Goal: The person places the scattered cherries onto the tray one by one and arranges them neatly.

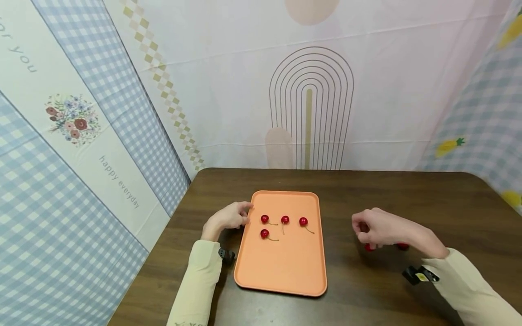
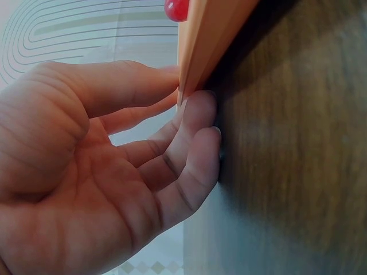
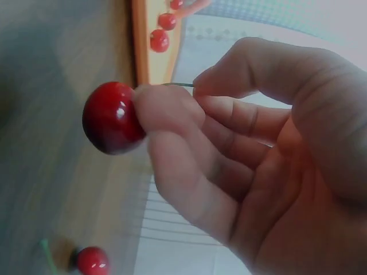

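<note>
My left hand (image 1: pixel 229 217) is at the left edge of the orange tray (image 1: pixel 285 267). In the left wrist view its thumb lies on the rim, with the other fingers against the tray's outer side, low by the table. Several red cherries with stems, one of them a cherry (image 1: pixel 303 221) at the right, lie in the tray's upper half. Right of the tray, my right hand (image 1: pixel 381 228) pinches the thin stem of a cherry (image 3: pixel 114 117) between thumb and fingers. The fruit sticks out past the fingertips, close over the table.
Another loose cherry (image 1: pixel 403 246) lies on the brown wooden table (image 1: pixel 367 294), partly hidden behind the right wrist. A patterned cloth (image 1: pixel 228 90) hangs at the table's far edge, and a blue checked one (image 1: pixel 49 217) hangs on the left.
</note>
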A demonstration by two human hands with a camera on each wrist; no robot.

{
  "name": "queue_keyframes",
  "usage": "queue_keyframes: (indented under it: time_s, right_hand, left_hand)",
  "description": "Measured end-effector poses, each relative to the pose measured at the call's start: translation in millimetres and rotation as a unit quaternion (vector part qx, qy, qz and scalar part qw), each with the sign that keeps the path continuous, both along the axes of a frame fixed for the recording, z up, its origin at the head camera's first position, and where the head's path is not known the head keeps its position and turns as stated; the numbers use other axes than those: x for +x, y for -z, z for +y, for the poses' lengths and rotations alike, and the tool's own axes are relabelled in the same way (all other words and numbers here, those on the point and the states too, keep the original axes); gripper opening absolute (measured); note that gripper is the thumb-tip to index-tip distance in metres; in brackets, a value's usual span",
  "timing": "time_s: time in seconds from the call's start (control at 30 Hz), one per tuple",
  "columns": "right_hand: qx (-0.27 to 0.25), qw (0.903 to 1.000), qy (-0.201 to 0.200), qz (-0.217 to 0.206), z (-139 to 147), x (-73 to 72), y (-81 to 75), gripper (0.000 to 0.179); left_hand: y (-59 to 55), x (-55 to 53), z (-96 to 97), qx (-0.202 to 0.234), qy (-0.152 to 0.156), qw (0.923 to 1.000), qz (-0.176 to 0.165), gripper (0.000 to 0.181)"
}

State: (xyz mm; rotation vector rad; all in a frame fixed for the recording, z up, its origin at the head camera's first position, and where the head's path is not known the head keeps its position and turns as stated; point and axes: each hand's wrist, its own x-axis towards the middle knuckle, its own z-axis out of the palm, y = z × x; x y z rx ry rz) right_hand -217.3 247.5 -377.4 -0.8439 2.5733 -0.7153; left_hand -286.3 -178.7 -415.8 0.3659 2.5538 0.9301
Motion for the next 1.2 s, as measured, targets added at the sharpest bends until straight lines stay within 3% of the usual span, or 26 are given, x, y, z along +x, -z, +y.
queue_keyframes:
  time_s: [0.17,0.37,0.67,1.2]
  right_hand:
    - [-0.017,0.9998,-0.002,-0.013,-10.9,-4.2,-6.6,0.017]
    - [-0.043,0.999,-0.007,0.004,-26.8,-10.6,-8.1,0.016]
    - [-0.068,0.9973,-0.018,0.024,-53.0,-22.2,-3.7,0.015]
    - [-0.094,0.9907,-0.076,0.063,-114.1,-34.7,12.7,0.01]
  left_hand:
    - [3.3,-1.9,-0.2,-0.002,-0.004,1.0,0.003,0.055]
    - [1.8,-1.1,-0.1,-0.002,-0.003,1.0,0.0,0.055]
    - [1.6,0.0,-0.1,0.0,-0.003,1.0,0.003,0.054]
    - [-0.6,1.5,1.8,-0.004,-0.003,0.9999,0.012,0.055]
